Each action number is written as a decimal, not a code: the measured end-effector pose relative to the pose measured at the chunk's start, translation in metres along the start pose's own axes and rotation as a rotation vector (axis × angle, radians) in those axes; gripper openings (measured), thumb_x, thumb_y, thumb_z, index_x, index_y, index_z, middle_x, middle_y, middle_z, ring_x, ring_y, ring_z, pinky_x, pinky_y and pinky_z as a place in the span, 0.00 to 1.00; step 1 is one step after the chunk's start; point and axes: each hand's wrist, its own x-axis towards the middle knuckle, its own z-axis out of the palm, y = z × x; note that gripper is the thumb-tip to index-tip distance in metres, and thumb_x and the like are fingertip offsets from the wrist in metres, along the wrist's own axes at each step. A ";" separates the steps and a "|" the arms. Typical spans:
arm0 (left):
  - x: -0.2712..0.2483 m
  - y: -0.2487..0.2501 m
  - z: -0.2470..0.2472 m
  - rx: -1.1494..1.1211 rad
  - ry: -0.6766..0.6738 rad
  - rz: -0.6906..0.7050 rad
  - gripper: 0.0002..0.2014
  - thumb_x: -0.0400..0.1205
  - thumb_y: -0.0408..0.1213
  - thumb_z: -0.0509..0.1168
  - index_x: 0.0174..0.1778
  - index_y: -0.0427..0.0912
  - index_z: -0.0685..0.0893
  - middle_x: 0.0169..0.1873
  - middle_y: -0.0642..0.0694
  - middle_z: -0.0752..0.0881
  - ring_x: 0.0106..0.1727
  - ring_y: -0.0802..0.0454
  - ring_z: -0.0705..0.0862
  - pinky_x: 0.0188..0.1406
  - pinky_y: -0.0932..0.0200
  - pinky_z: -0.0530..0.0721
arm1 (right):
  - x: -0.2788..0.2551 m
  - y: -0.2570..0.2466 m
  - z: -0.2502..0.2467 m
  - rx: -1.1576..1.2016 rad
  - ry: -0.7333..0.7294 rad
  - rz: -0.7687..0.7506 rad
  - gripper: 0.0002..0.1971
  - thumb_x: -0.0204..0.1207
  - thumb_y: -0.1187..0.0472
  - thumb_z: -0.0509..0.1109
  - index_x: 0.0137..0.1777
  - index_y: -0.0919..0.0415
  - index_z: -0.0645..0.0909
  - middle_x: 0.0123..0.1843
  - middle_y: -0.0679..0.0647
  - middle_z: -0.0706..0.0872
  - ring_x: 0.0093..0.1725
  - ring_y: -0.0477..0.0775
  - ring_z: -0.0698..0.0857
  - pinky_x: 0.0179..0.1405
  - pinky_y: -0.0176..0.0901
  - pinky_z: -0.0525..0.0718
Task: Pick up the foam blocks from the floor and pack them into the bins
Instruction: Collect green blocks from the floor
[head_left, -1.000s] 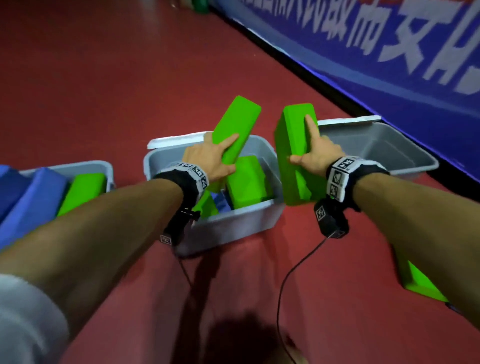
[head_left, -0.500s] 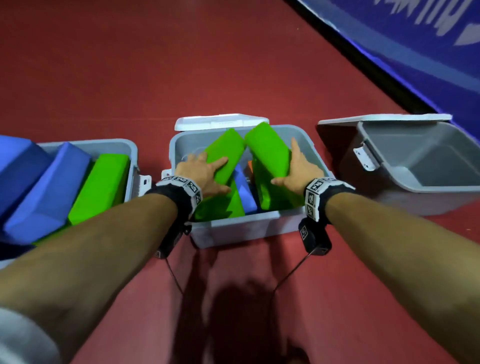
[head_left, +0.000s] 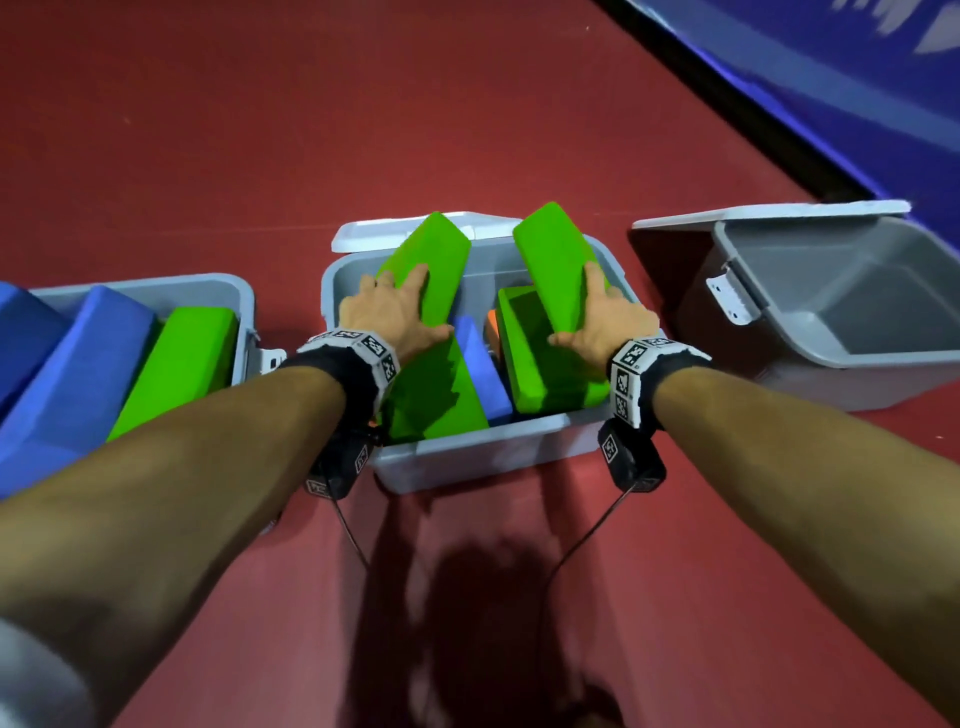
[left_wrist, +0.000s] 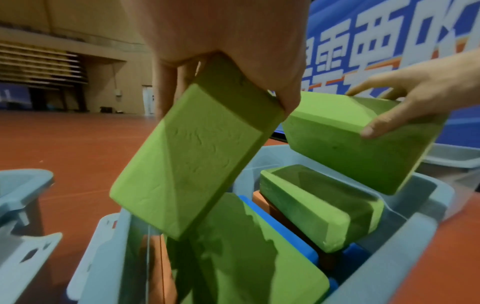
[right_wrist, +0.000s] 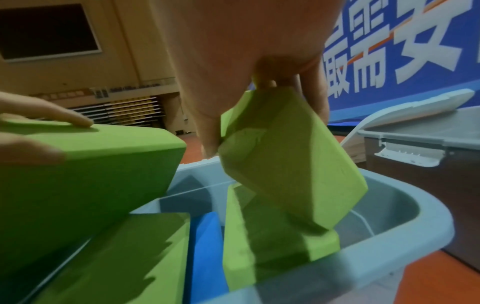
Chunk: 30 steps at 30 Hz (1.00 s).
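Head view, left to right: left bin, grey plastic, holds blue blocks and one green block leaning on edge. Left hand grips a green foam block, long axis tilted far-right, over the middle bin. That bin holds matte green, blue and orange slabs. Right hand grips a second green block, long axis tilted far-left. Right bin, lid open, sits on red floor.
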 end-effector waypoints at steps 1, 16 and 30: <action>-0.001 0.003 0.003 0.003 -0.039 0.015 0.48 0.74 0.69 0.67 0.86 0.57 0.52 0.78 0.38 0.70 0.77 0.35 0.68 0.69 0.39 0.73 | -0.001 0.003 0.003 0.025 -0.061 -0.017 0.55 0.70 0.36 0.75 0.86 0.51 0.42 0.78 0.61 0.73 0.72 0.66 0.78 0.68 0.57 0.76; -0.011 0.027 0.032 0.073 -0.309 0.126 0.41 0.75 0.65 0.68 0.83 0.65 0.57 0.79 0.36 0.65 0.78 0.31 0.63 0.72 0.31 0.71 | -0.044 0.030 0.013 0.047 -0.220 0.050 0.41 0.72 0.44 0.74 0.82 0.45 0.58 0.77 0.64 0.64 0.75 0.72 0.69 0.73 0.63 0.73; -0.103 0.289 0.037 -0.041 -0.136 0.707 0.31 0.76 0.64 0.64 0.77 0.67 0.66 0.78 0.44 0.65 0.78 0.38 0.63 0.72 0.37 0.70 | -0.239 0.241 -0.045 0.150 -0.002 0.647 0.37 0.72 0.41 0.71 0.80 0.44 0.62 0.76 0.63 0.66 0.75 0.72 0.68 0.73 0.61 0.72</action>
